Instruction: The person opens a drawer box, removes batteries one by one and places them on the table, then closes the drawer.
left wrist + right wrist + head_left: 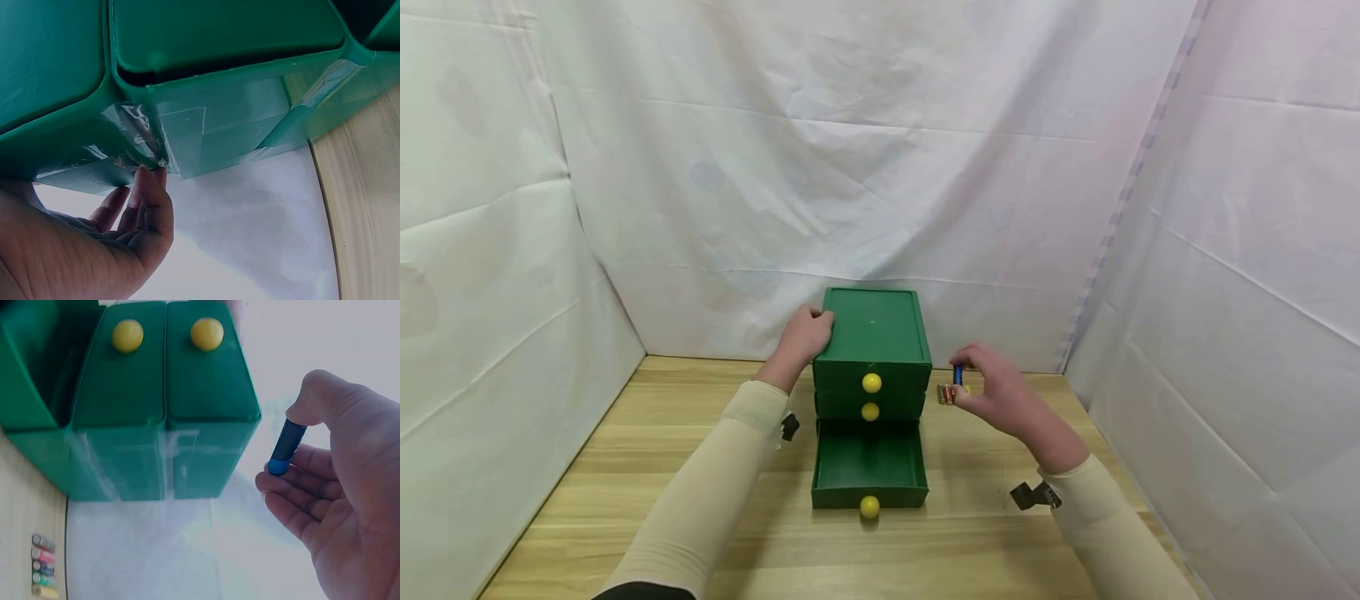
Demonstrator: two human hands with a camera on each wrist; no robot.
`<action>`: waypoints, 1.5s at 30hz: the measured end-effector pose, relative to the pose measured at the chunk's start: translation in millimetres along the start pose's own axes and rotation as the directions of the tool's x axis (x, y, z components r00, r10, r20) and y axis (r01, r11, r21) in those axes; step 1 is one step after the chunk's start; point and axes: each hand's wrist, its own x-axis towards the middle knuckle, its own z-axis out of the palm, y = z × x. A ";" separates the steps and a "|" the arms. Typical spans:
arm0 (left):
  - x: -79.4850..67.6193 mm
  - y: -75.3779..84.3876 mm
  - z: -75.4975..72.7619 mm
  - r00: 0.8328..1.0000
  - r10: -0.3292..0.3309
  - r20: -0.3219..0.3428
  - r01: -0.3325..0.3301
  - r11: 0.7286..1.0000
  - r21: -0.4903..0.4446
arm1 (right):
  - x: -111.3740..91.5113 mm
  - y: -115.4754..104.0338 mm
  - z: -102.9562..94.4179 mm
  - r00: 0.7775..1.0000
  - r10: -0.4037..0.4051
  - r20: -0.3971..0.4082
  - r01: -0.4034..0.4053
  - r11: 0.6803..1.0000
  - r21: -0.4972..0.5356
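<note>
My right hand (1000,392) pinches a battery (286,449) between thumb and fingertips, to the right of the green drawer cabinet (874,325). The battery has a dark barrel and a blue end. My left hand (806,335) is at the cabinet's upper left edge. In the left wrist view its bent fingers touch the taped side wall (219,131). The bottom drawer (870,498) is pulled out, its green floor showing, while the two drawers above are closed. Each drawer front carries a round yellow knob (871,383).
Several more batteries (44,555) lie in a row on the wooden table (760,542), right of the cabinet and partly hidden by my right hand in the head view. White cloth (880,167) hangs behind and on both sides.
</note>
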 end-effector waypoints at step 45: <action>-0.5 -0.8 1.1 1.000 0.015 -0.010 -0.015 1.000 -0.004 | 6.5 92.2 9.5 0.960 0.269 0.074 -0.270 0.963 0.001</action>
